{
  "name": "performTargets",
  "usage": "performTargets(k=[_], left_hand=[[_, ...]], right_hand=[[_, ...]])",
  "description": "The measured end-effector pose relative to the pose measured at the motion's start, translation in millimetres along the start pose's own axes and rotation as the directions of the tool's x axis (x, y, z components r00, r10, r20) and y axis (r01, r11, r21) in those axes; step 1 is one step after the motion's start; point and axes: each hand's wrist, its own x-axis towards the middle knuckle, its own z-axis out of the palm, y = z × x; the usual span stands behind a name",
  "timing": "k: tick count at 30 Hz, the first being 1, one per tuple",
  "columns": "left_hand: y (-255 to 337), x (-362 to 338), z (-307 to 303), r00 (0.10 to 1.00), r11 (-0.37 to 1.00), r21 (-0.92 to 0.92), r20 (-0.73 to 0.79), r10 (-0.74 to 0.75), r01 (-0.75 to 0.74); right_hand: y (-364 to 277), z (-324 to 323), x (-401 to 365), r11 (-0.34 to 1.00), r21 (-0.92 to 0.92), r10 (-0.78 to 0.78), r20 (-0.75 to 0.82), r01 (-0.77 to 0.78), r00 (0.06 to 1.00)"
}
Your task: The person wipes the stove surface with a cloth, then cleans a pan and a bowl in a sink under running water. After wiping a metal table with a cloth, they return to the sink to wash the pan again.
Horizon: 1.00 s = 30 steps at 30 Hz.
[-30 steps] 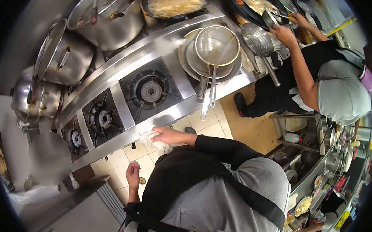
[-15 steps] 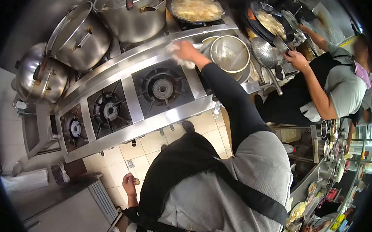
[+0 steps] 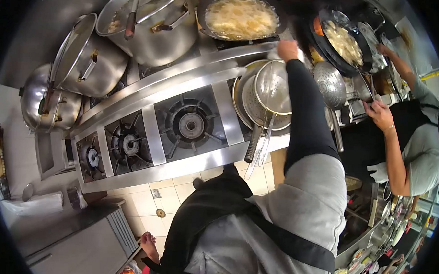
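My right hand (image 3: 288, 49) is closed on a white cloth (image 3: 300, 56), pressed to the steel ledge at the back of the stove, just behind a stack of strainers and pots (image 3: 271, 88). Parts of the cloth show at both sides of the fist. Down at my side, away from the stove, my left hand (image 3: 148, 244) hangs with loosely bent fingers and nothing visible in it. A wok of bubbling oil (image 3: 242, 17) with pale food sits behind the ledge, close to my right hand.
Large steel pots (image 3: 149, 35) stand along the back left. Unlit burners (image 3: 191, 125) line the front. To the right, a co-worker's hand (image 3: 380, 115) holds a utensil at another wok (image 3: 344, 43); a perforated skimmer (image 3: 330, 85) lies between us. Strainer handles (image 3: 254, 143) jut over the front edge.
My right hand has slid to the right along the ledge with the cloth. My left hand has dropped lower and back. The co-worker's near hand has shifted too, and my view has turned slightly.
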Motion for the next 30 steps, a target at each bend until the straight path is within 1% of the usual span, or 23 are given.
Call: performTargets(k=[2, 4, 5, 6, 7, 8, 9, 10, 11, 13, 14, 15, 16, 17, 18, 19, 20, 21, 22, 23, 25, 28, 30], left_hand=[[1.4, 1.3, 1.1, 0.999, 0.999, 0.005, 0.0, -0.036, 0.036], [-7.5, 6.9, -2.5, 0.993, 0.993, 0.023, 0.011, -0.114, 0.113], [-23.8, 19.8, -4.3, 0.992, 0.979, -0.193, 0.117, -0.036, 0.059], [6.3, 9.9, 17.9, 0.998, 0.99, 0.124, -0.014, -0.066, 0.067], [-11.3, 32.9, 15.8, 0.999, 0.99, 0.14, 0.039, 0.017, -0.022], [-3.6, 50.4, 18.7, 0.985, 0.908, 0.39, 0.134, 0.109, -0.154], [-6.7, 69.8, 25.0, 0.962, 0.842, 0.464, 0.157, 0.225, -0.273], [-9.2, 87.8, 28.5, 0.945, 0.963, 0.041, 0.208, 0.254, -0.267], [75.5, 57.4, 65.6, 0.948, 0.952, 0.17, 0.235, 0.213, -0.256], [100.2, 77.4, 85.2, 0.935, 0.963, 0.009, 0.244, 0.258, -0.268], [121.0, 76.6, 92.8, 0.939, 0.967, -0.036, 0.229, 0.255, -0.254], [115.5, 81.0, 84.1, 0.936, 0.967, -0.037, 0.242, 0.254, -0.253], [109.0, 87.8, 78.5, 0.907, 0.957, -0.09, 0.306, 0.289, -0.275], [110.3, 104.5, 85.9, 0.859, 0.937, -0.159, 0.375, 0.348, -0.31], [103.2, 113.2, 85.0, 0.865, 0.952, -0.148, 0.398, 0.305, -0.268], [91.1, 123.4, 84.8, 0.859, 0.956, -0.16, 0.42, 0.293, -0.248], [76.8, 135.8, 83.0, 0.844, 0.956, -0.167, 0.449, 0.293, -0.243], [65.9, 142.1, 81.5, 0.849, 0.96, -0.164, 0.451, 0.277, -0.226], [60.9, 145.8, 78.7, 0.824, 0.957, -0.149, 0.487, 0.289, -0.248], [48.7, 155.6, 76.4, 0.826, 0.968, -0.127, 0.505, 0.25, -0.216], [25.8, 166.1, 66.8, 0.779, 0.953, -0.161, 0.549, 0.304, -0.258], [4.2, 165.8, 41.9, 0.857, 0.98, -0.091, 0.475, 0.2, -0.178], [-24.6, 172.5, 17.0, 0.894, 0.986, -0.101, 0.419, 0.162, -0.131]], right_hand=[[22.5, -43.7, -14.7, 0.994, 0.08, 0.081, -0.005, -0.08, 0.997], [31.0, -80.8, -23.3, 0.984, 0.172, 0.014, 0.166, -0.043, 0.986], [23.2, -103.2, -38.9, 0.953, 0.301, -0.029, 0.183, -0.027, 0.983], [4.4, -130.0, -56.1, 0.903, 0.428, -0.079, 0.201, -0.015, 0.976], [-6.0, -125.9, -57.3, 0.795, 0.595, -0.151, 0.382, -0.117, 0.912], [-39.3, -148.1, -77.9, 0.674, 0.732, -0.263, 0.369, -0.104, 0.892], [-80.3, -179.7, -105.7, 0.528, 0.84, -0.369, 0.357, -0.122, 0.858], [-111.8, -184.9, -119.4, 0.529, 0.849, -0.54, 0.317, 0.021, 0.78], [-149.0, -196.3, -141.4, 0.391, 0.916, -0.652, 0.347, -0.093, 0.674], [-212.8, -175.7, -174.4, 0.463, 0.848, -0.769, 0.238, 0.259, 0.593], [-245.2, -161.5, -185.7, 0.414, 0.883, -0.832, 0.27, 0.219, 0.485], [-276.8, -150.4, -199.8, 0.397, 0.858, -0.87, 0.239, 0.325, 0.432], [-311.9, -160.6, -221.7, 0.5, 0.845, -0.815, 0.385, 0.19, 0.433], [-346.4, -117.0, -225.8, 0.261, 0.899, -0.926, 0.131, 0.352, 0.354], [-377.3, -97.1, -235.3, 0.026, 0.969, -0.956, -0.049, 0.248, 0.289], [-398.7, -138.4, -259.0, 0.198, 0.958, -0.923, 0.11, 0.209, 0.369], [-430.6, -104.2, -272.1, 0.081, 0.996, -0.903, 0.061, 0.028, 0.425], [-454.0, -81.2, -287.1, 0.0, 0.998, -0.845, -0.037, 0.07, 0.533], [-496.8, -22.0, -296.4, 0.083, 0.98, -0.764, -0.054, 0.181, 0.643], [-500.3, -29.7, -318.5, 0.437, 0.852, -0.634, 0.064, 0.289, 0.771], [-502.2, -58.4, -353.2, 0.752, 0.597, -0.431, 0.125, 0.279, 0.894], [-449.8, -105.5, -387.9, 0.396, 0.864, -0.272, -0.214, 0.312, 0.938], [-376.3, -163.2, -427.7, 0.357, 0.895, -0.024, -0.278, 0.268, 0.96]])
